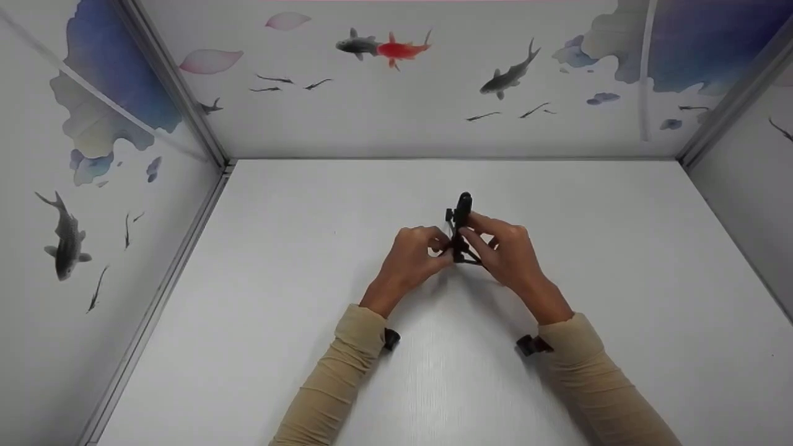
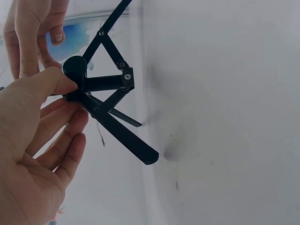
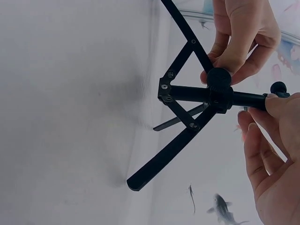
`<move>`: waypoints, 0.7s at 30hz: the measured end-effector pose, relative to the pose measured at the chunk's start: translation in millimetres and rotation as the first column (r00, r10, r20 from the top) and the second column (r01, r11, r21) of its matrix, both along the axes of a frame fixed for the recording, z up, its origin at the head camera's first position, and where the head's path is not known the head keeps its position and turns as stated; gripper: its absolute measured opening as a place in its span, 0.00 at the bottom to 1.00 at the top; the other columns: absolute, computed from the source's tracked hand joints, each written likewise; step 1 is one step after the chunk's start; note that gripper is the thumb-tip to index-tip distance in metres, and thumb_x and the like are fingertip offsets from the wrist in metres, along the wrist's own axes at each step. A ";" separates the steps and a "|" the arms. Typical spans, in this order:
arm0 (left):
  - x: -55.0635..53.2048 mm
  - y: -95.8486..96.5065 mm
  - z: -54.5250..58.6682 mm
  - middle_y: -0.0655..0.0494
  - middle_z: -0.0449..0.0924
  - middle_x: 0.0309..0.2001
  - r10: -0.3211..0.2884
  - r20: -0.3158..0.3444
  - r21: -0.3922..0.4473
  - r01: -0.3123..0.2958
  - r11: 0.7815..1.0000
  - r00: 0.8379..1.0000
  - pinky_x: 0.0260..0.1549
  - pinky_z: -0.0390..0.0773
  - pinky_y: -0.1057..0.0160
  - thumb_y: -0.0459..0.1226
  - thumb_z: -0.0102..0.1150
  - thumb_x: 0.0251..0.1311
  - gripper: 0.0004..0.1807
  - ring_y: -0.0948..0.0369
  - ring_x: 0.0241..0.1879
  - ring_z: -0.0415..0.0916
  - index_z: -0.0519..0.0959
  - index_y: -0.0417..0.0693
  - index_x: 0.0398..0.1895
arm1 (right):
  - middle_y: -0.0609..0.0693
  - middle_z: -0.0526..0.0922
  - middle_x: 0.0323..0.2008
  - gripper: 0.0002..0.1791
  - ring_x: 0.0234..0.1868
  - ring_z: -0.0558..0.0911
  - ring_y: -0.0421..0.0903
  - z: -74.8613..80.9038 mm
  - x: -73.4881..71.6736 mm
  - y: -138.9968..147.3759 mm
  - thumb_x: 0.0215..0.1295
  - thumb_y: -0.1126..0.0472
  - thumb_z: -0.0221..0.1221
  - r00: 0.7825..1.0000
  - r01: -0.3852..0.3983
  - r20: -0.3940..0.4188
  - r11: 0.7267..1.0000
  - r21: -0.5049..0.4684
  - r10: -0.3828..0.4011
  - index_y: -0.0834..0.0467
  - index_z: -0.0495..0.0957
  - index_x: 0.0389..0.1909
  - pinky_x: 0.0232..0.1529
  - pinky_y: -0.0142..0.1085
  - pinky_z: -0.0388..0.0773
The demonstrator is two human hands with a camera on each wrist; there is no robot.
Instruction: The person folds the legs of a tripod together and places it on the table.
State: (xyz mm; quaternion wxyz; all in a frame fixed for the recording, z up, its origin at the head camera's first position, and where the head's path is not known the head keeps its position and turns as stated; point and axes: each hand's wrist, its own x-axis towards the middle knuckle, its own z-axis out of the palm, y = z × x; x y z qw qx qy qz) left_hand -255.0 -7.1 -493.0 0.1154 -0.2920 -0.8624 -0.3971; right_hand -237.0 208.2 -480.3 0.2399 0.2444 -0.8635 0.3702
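A small black tripod (image 1: 462, 217) stands between the two hands in the head view, its legs (image 3: 161, 157) spread and joined by hinged braces to the centre column (image 3: 190, 93). My left hand (image 1: 412, 254) pinches it at the collar beside a round knob (image 2: 75, 69), thumb close under the knob in the left wrist view. Higher on the column, my right hand (image 1: 511, 257) holds the tripod between thumb and fingers; the right wrist view shows the right thumb on the column near a second, smaller knob (image 3: 278, 87). The fingers partly hide the tripod's upper part.
The white tabletop (image 1: 310, 217) lies under both hands. Pale panels painted with fish and leaves enclose it at the back (image 1: 421, 118), left (image 1: 37, 347) and right (image 1: 743, 167), with grey metal rails at the corners. A dark wrist camera (image 1: 391, 339) sits at the left cuff, another (image 1: 528, 345) at the right.
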 end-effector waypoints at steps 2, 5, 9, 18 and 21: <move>0.2 -0.1 0.2 0.55 0.95 0.37 0.000 -0.005 0.006 0.000 1.000 1.000 0.48 0.86 0.58 0.35 0.74 0.64 0.05 0.63 0.39 0.92 0.91 0.45 0.41 | 0.49 0.95 0.49 0.19 0.45 0.94 0.46 -0.1 -0.1 0.2 0.77 0.60 0.66 1.000 0.000 0.004 1.000 0.002 0.000 0.53 0.86 0.66 0.29 0.35 0.84; 0.2 0.0 0.3 0.54 0.95 0.36 -0.002 -0.009 0.017 0.002 1.000 1.000 0.47 0.86 0.58 0.34 0.73 0.63 0.05 0.63 0.39 0.92 0.91 0.44 0.40 | 0.48 0.95 0.49 0.19 0.45 0.94 0.46 -0.5 -0.2 0.5 0.77 0.60 0.66 1.000 0.003 0.008 1.000 0.003 -0.003 0.52 0.86 0.66 0.30 0.35 0.84; 0.0 0.3 0.0 0.53 0.95 0.37 -0.011 -0.012 0.036 0.011 0.999 1.000 0.47 0.87 0.57 0.34 0.73 0.63 0.05 0.60 0.38 0.93 0.91 0.44 0.41 | 0.49 0.95 0.49 0.19 0.45 0.94 0.46 -0.6 -0.1 0.7 0.77 0.60 0.66 1.000 0.003 0.013 1.000 0.001 -0.003 0.53 0.86 0.66 0.30 0.35 0.83; 0.0 0.4 -0.1 0.53 0.94 0.36 -0.014 -0.023 0.045 0.015 0.999 1.000 0.47 0.86 0.57 0.33 0.72 0.64 0.05 0.57 0.38 0.93 0.91 0.43 0.40 | 0.51 0.95 0.48 0.19 0.43 0.94 0.47 -1.0 0.4 0.8 0.76 0.61 0.67 1.000 0.000 0.000 1.000 -0.002 0.000 0.55 0.86 0.65 0.29 0.36 0.84; -0.1 0.0 -0.8 0.53 0.95 0.36 -0.017 -0.035 0.055 0.018 0.998 0.999 0.47 0.86 0.57 0.33 0.72 0.64 0.04 0.60 0.38 0.92 0.90 0.43 0.40 | 0.50 0.95 0.48 0.19 0.43 0.94 0.47 -1.1 0.2 0.5 0.76 0.61 0.67 1.000 0.001 0.006 1.000 -0.003 -0.001 0.55 0.86 0.65 0.29 0.36 0.83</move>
